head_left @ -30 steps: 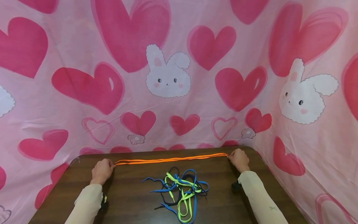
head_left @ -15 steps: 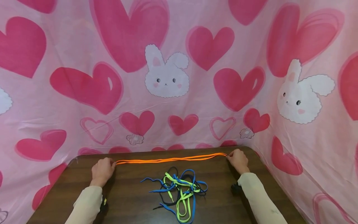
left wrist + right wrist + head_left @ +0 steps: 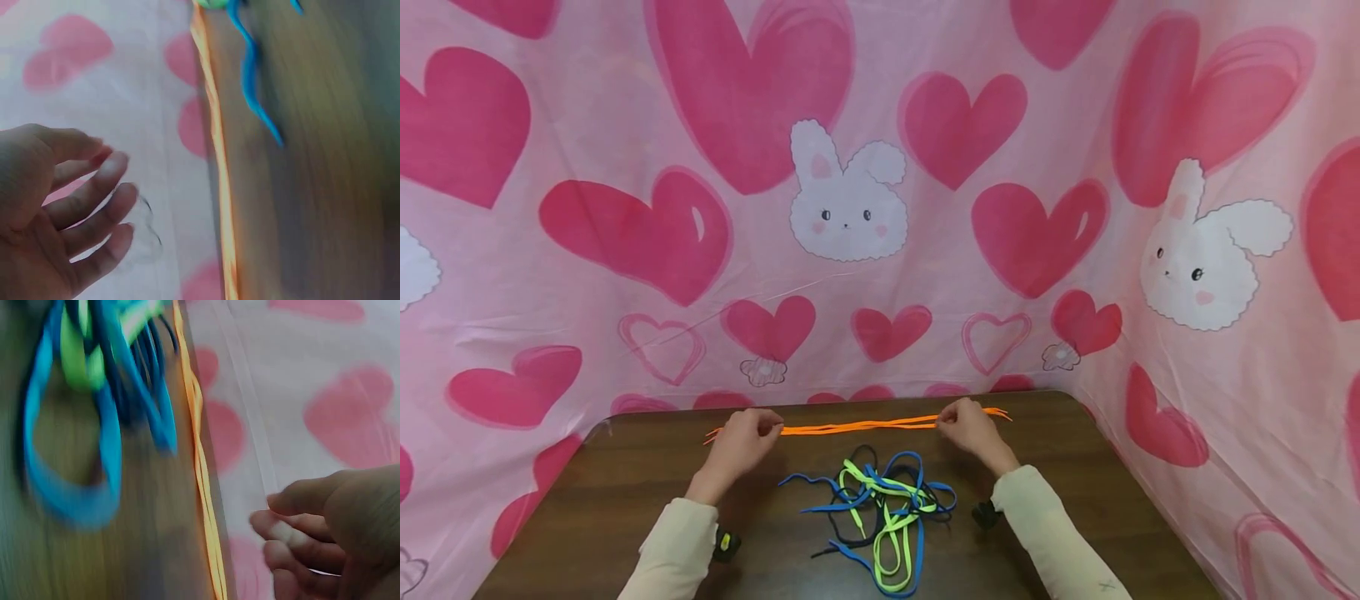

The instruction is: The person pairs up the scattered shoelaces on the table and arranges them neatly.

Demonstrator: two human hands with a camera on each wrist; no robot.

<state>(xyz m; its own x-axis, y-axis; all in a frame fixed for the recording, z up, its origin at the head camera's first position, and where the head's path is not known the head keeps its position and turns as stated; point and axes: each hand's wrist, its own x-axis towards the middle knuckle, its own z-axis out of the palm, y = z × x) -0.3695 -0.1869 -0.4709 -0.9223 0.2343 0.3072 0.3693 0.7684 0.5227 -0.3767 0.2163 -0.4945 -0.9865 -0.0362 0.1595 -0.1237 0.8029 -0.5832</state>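
An orange shoelace (image 3: 820, 430), doubled into two strands, lies stretched along the far side of the table. My left hand (image 3: 743, 440) is over its left part, and a short end sticks out beyond the hand. Over its right part is my right hand (image 3: 973, 431), with the other end showing past it. Both wrist views show loosely bent fingers holding nothing, beside the orange lace and apart from it. Nearer me lies a tangle of shoelaces: blue (image 3: 111, 456), yellow-green (image 3: 74, 356) and a dark one (image 3: 818, 554).
The brown wooden table (image 3: 625, 492) has rounded far corners. A pink cloth (image 3: 925, 250) with hearts and rabbits hangs right behind and beside it. Dark devices (image 3: 726, 543) sit at both wrists, below pale sleeves (image 3: 1052, 525).
Both hands have let go of the orange shoelace's ends and moved inward along it, toward each other. The lace and the tangle lie where they were.
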